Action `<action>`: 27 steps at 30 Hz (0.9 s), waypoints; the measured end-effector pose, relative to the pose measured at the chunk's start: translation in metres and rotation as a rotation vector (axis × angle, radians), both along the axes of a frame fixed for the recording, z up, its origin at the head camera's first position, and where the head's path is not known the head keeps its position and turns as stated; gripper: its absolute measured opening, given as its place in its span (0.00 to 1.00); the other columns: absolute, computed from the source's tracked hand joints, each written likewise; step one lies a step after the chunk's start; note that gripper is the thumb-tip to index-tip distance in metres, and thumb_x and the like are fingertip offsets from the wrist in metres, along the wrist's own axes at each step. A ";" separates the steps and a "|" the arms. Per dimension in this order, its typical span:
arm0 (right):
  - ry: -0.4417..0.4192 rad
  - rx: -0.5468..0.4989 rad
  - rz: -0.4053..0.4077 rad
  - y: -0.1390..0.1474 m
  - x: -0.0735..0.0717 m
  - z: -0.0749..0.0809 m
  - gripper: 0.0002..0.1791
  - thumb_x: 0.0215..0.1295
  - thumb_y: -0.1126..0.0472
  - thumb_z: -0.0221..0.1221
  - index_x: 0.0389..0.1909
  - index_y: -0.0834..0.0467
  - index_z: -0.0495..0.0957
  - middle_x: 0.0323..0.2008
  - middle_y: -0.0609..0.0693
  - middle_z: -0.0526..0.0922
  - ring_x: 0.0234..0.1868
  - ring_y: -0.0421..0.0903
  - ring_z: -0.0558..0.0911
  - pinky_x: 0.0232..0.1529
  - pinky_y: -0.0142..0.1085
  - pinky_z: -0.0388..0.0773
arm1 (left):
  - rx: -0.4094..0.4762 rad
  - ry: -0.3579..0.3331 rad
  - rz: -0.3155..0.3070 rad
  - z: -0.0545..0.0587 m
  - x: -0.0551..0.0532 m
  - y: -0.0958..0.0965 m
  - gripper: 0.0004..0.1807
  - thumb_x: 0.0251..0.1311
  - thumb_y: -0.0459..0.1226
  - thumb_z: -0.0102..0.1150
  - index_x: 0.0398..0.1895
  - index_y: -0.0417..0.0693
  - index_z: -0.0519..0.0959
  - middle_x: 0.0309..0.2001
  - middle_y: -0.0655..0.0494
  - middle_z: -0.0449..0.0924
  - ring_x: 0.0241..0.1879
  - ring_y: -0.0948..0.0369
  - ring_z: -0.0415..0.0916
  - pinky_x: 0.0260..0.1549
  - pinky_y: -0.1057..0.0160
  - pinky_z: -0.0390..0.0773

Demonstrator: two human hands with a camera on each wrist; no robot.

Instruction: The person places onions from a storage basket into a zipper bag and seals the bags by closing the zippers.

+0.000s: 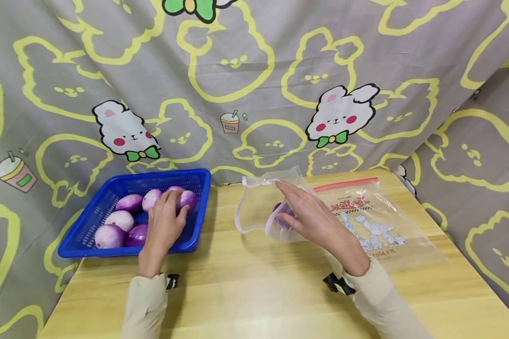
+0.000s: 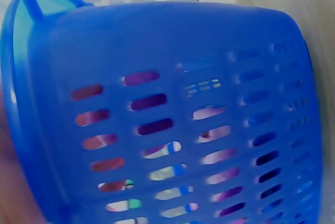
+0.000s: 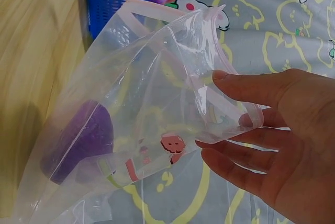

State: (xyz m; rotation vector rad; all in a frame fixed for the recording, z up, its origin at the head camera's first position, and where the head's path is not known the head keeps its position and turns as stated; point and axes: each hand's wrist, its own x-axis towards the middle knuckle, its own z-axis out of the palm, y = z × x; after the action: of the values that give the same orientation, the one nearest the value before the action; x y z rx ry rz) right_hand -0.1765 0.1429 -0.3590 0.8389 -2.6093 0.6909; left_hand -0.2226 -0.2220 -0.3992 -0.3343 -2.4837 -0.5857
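My left hand point(image 1: 165, 221) reaches into a blue plastic basket point(image 1: 69, 249), its fingers and thumb curled at a purple onion point(image 1: 189, 199). Several other purple and whitish onions point(image 1: 110, 235) lie in the basket around it. The left wrist view shows mainly the slotted basket wall point(image 2: 172, 41), with the fingers mostly hidden. My right hand point(image 1: 311, 219) holds a clear zip bag point(image 3: 152, 72) by its pink-edged mouth, thumb and fingers on opposite sides of the plastic. The bag's mouth gapes toward the basket. One purple onion point(image 3: 84, 140) lies low inside the bag.
A second clear zip bag point(image 1: 381, 235) with a red zip strip and printed cartoon dinosaurs lies flat to the right on the wooden table point(image 1: 246, 292). A grey curtain point(image 1: 254, 52) with yellow cartoon outlines hangs behind the table and along its sides.
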 end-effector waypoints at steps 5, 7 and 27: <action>0.013 0.002 0.000 -0.003 0.002 0.000 0.42 0.62 0.56 0.68 0.73 0.64 0.61 0.69 0.62 0.68 0.68 0.58 0.71 0.65 0.53 0.69 | -0.012 0.095 0.017 0.013 0.012 0.007 0.22 0.58 0.33 0.68 0.55 0.36 0.77 0.55 0.38 0.77 0.53 0.37 0.73 0.43 0.36 0.67; 0.009 0.006 -0.007 -0.003 0.002 0.001 0.42 0.63 0.56 0.68 0.73 0.64 0.61 0.70 0.61 0.68 0.68 0.58 0.71 0.65 0.53 0.69 | 0.002 0.113 0.004 0.020 0.016 0.012 0.23 0.59 0.34 0.68 0.57 0.37 0.76 0.56 0.38 0.77 0.54 0.38 0.73 0.43 0.38 0.67; -0.015 -0.006 -0.028 -0.005 0.002 -0.003 0.41 0.64 0.54 0.67 0.74 0.61 0.60 0.71 0.59 0.66 0.70 0.57 0.69 0.66 0.54 0.67 | 0.127 0.022 -0.308 0.030 0.049 0.084 0.21 0.60 0.43 0.70 0.49 0.44 0.73 0.53 0.53 0.81 0.45 0.50 0.77 0.44 0.48 0.74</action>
State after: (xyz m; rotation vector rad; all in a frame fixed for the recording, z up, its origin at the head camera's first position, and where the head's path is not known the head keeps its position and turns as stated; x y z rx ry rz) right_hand -0.1742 0.1378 -0.3617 0.7964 -2.6261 0.6989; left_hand -0.1734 -0.1380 -0.3690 -0.6762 -2.3758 -0.8548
